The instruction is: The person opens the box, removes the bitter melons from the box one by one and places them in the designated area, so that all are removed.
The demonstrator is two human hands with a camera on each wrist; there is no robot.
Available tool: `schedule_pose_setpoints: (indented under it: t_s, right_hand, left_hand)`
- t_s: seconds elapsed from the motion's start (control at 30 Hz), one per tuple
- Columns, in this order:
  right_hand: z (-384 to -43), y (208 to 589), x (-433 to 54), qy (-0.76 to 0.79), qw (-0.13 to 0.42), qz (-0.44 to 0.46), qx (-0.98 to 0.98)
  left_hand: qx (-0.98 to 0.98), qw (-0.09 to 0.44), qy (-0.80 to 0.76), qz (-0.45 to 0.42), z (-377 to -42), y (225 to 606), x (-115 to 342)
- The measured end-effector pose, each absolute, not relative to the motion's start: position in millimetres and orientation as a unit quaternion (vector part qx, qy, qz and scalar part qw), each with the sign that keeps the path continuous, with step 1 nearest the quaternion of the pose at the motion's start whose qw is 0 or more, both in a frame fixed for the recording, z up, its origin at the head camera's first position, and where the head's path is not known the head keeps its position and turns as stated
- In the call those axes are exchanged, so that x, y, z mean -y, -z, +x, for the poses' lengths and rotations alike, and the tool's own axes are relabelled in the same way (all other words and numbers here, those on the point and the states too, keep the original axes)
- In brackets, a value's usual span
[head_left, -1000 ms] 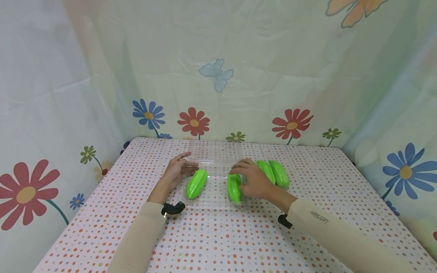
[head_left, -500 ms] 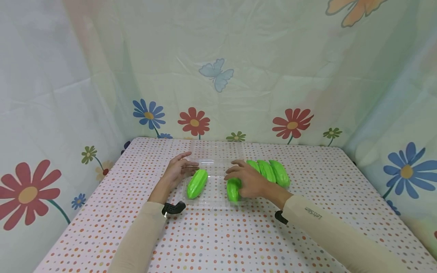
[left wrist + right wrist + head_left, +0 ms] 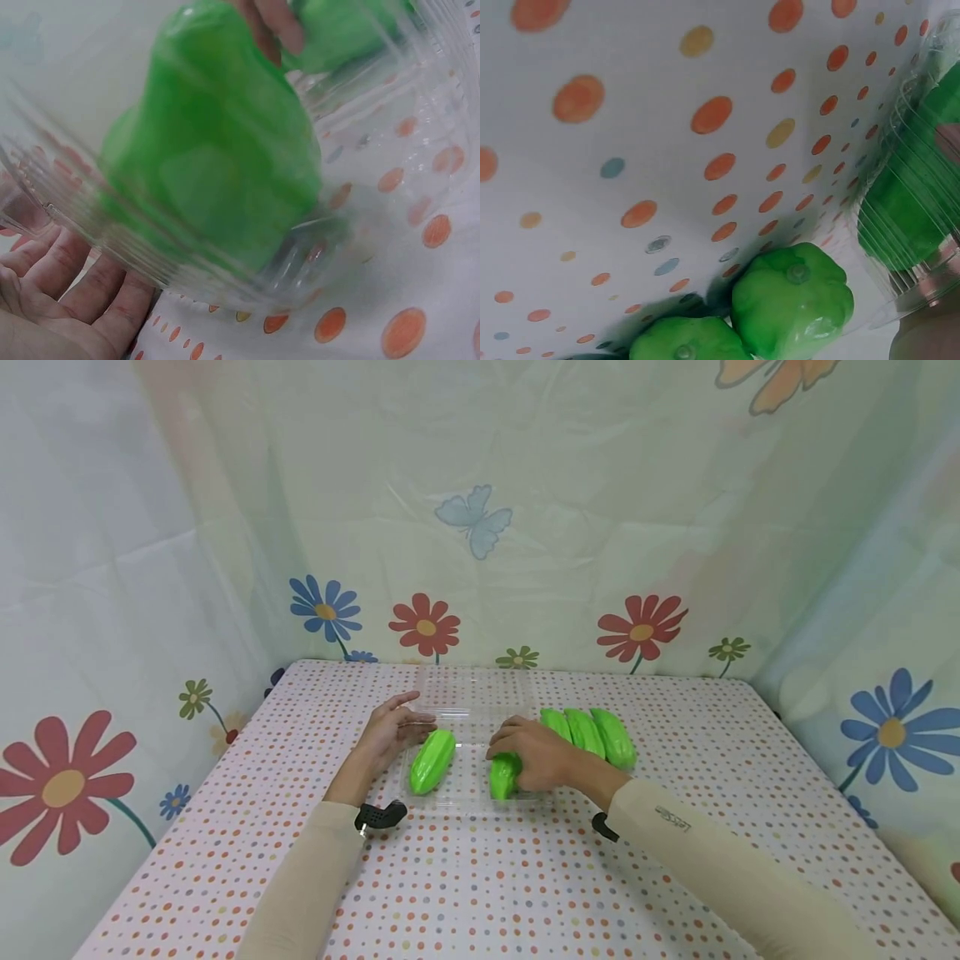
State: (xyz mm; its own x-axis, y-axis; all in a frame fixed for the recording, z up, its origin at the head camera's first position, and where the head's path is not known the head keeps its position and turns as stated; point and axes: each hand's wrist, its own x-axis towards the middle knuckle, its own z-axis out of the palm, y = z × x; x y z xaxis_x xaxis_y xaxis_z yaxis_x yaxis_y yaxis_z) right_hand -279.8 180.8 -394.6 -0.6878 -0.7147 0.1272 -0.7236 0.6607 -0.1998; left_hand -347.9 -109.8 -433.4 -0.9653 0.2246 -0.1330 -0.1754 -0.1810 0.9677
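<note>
A clear plastic box [image 3: 472, 785], with its lid [image 3: 474, 689] folded back, lies on the table. At its left end lies a bright green ribbed vegetable [image 3: 432, 762], long and smooth-skinned. My right hand [image 3: 534, 753] grips a second green ribbed vegetable [image 3: 502, 780] from above, inside the right part of the box; the hand covers its far end. My left hand [image 3: 392, 735] is at the box's left side, fingers loosely extended. In the left wrist view its fingers [image 3: 97, 292] lie beside the clear wall [image 3: 187, 274].
Several more green ribbed vegetables [image 3: 615, 739] lie side by side just right of the box, partly behind my right hand; two rounded ends [image 3: 793, 300] show in the right wrist view. A dotted cloth [image 3: 465, 885] covers the table. Flowered curtains [image 3: 570, 552] enclose it.
My right hand has shifted left, moving its green vegetable toward the middle of the box. The nearest vegetable outside has come out from behind the hand. My left hand has stayed put.
</note>
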Motion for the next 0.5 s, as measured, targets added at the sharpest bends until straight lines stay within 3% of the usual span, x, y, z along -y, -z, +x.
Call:
schedule_pose_setpoints:
  t_s: [0.5]
  right_hand:
    - [-280.0,395.9,-179.6,-0.116,0.01,0.398,0.91]
  left_hand:
    - [-0.628,0.128,-0.767,0.029,-347.4,433.8,109.4]
